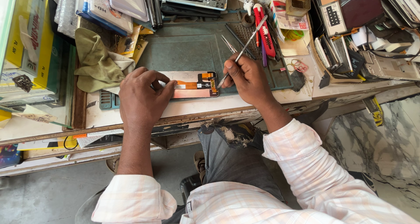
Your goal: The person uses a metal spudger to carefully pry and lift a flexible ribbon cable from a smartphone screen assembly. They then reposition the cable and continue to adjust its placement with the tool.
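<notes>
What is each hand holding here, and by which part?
The right hand grips metal tweezers near their lower end, tips at the phone screen panel. The left hand pins that panel's left end to the bench.

Single head view — looks steeply down, close over workbench.
</notes>
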